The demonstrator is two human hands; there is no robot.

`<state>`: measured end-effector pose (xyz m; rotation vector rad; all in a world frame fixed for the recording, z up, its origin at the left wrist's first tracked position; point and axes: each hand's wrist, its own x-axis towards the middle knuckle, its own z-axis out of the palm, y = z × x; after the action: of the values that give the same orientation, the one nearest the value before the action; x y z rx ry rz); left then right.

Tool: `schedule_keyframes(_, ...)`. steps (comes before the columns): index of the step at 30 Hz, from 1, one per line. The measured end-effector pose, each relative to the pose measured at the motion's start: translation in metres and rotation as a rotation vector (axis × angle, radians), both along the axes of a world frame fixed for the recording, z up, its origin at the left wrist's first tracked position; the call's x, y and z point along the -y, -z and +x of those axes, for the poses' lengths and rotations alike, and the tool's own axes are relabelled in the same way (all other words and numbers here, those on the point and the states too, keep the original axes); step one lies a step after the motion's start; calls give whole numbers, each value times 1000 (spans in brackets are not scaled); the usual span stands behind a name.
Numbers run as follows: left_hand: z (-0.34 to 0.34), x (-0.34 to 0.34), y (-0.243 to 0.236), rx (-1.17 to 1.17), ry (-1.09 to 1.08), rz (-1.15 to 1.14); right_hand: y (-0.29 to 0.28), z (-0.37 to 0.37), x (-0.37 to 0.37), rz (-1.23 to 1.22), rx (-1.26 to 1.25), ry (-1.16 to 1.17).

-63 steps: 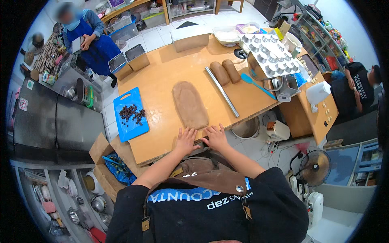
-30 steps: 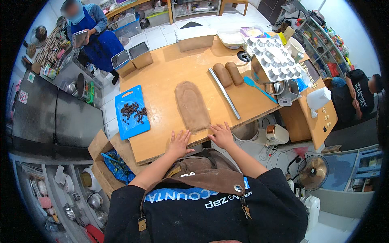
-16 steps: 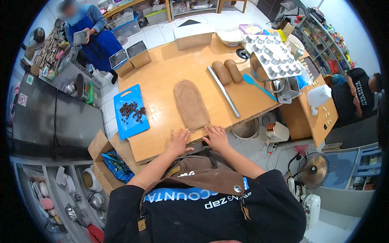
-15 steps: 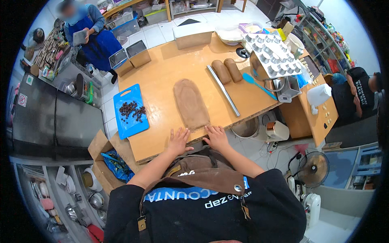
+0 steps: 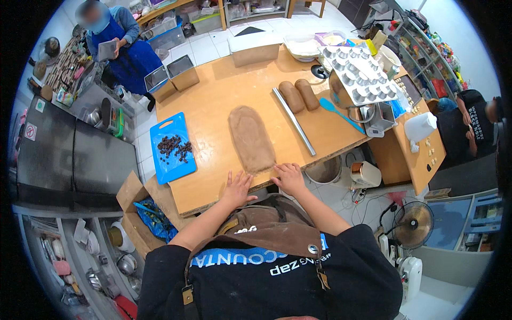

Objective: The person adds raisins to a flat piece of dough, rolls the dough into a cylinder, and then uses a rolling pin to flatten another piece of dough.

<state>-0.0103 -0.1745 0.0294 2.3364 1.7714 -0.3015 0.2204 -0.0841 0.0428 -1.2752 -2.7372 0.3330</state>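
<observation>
A flattened, long oval sheet of brown dough (image 5: 252, 136) lies on the wooden table in front of me. At its near left corner my left hand (image 5: 237, 189) rests with fingers apart, the tips by the dough's near edge. My right hand (image 5: 289, 178) is at the near right corner, palm down and fingers spread, its tips close to the dough. Neither hand holds anything. To the right of the dough are a metal rolling rod (image 5: 294, 121) and two rolled brown dough logs (image 5: 291, 96). Dark raisin-like pieces (image 5: 174, 148) sit on a blue cutting board (image 5: 180, 172) at the left.
Beyond the logs are a blue spatula (image 5: 341, 115), a metal bowl (image 5: 338, 89), a cupcake tray (image 5: 358, 69) and a scale (image 5: 376, 128). Loaf tins (image 5: 183, 74) stand at the far left corner. A co-worker (image 5: 114, 45) holds a container there; another person (image 5: 474, 125) is far right.
Both hands have shifted slightly to the right along the dough's near edge, and the left one sits a little nearer to me. The dough stays in place.
</observation>
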Motion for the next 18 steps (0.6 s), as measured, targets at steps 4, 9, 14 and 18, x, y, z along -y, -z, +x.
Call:
schedule_keyframes(4,0,4,6,54,-38,95,2,-1,1,76,-76,22)
schedule_keyframes(9,4,-7,-13,67,-113,-40,-10,-6,-10,-107,110,71)
schedule_keyframes(14,-4,-18,-2,135,-142,82,0,-22,-22,195,-152,9)
schedule_keyframes(18,-11,-33,4,167,-110,215,9,-29,-34,141,-105,-24)
